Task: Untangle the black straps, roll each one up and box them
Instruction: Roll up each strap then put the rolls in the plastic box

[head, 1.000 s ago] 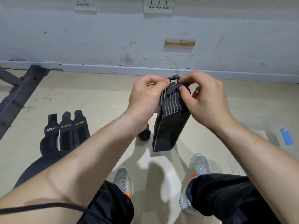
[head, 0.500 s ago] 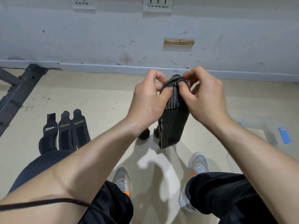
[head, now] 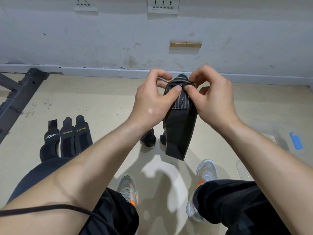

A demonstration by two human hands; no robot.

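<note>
More of the striped end has rolled under my thumbs. Left hand (head: 152, 100) and right hand (head: 214, 100) pinch the strap (head: 179, 131) in mid-air, its tail hanging. Early going, I judge: three straps (head: 67, 139) lie unrolled on the floor at left, and the box (head: 274, 139) waits at right.

The strap (head: 180, 131) has its rolled top mostly hidden under the left hand (head: 152, 102) and right hand (head: 211, 100), so the grip behind it cannot be told. Just behind the strap's lower end a dark piece (head: 163, 139) shows only in part. Well left of the strap, three floor straps (head: 67, 141) lose their lower ends behind a knee (head: 42, 170); right of it, a faint clear box (head: 281, 139) is crossed by an arm (head: 271, 160).
</note>
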